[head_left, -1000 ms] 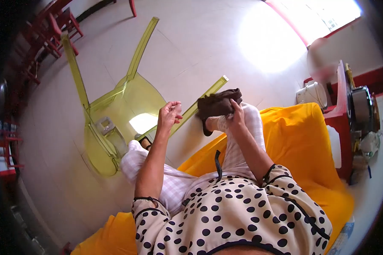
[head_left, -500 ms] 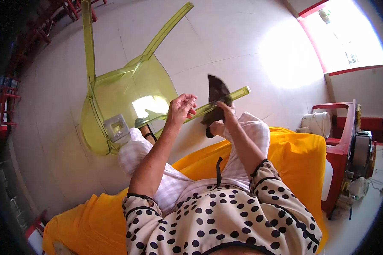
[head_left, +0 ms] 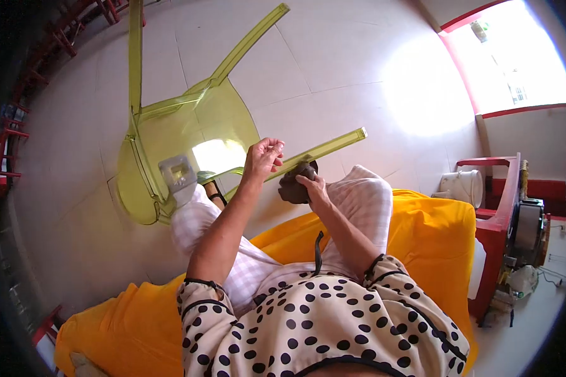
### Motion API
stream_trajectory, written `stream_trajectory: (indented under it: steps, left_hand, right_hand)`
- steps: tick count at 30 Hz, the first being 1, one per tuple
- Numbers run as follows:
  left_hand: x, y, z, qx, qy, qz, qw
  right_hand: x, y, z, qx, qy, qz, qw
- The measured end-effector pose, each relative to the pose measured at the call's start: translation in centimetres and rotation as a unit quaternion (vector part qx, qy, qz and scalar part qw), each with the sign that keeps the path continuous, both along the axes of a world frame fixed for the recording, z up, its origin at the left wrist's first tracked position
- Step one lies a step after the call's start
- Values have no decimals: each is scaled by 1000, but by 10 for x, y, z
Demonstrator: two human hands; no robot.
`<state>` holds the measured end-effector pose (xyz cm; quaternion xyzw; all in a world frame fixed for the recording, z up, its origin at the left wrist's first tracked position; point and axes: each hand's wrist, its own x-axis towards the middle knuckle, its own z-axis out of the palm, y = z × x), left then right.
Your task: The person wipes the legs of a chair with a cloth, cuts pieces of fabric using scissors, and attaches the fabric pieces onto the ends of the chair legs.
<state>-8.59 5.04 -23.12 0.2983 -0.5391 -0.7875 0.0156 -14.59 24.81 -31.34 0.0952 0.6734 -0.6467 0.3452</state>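
A crumpled dark brown cloth (head_left: 294, 188) is bunched in my right hand (head_left: 314, 190), in front of my right knee. My left hand (head_left: 264, 158) is raised over the edge of a see-through yellow-green chair (head_left: 226, 110), its fingers curled together; whatever they hold, if anything, is too small to name. The chair lies tipped over on the floor, one leg reaching past the cloth. Beside my left knee, a clear square container (head_left: 179, 173) is on the chair.
Orange fabric (head_left: 427, 232) covers the seat under me. To the right are a white bucket (head_left: 462, 186) and a red-framed table (head_left: 503, 220) bearing several items. Red stools (head_left: 60, 41) line the far left. Pale tiles (head_left: 321, 56) form the floor.
The brown cloth has moved left and nearer my left hand, and is now bunched up instead of hanging spread. The view has shifted, placing the chair higher in the picture than a second ago.
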Motion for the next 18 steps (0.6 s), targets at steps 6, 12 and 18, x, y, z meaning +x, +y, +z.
stream_trajectory:
  steps: [6, 12, 18]
  left_hand:
    - [0, -1, 2, -14, 8, 3, 1000]
    - [2, -3, 4, -14, 19, 3, 1000]
    - [3, -6, -1, 8, 20, 17, 1000]
  right_hand:
    - [-34, 23, 107, 99, 366, 56, 924]
    - [-73, 0, 135, 406, 543, 383, 628]
    - [-62, -4, 38, 478, 463, 539, 516]
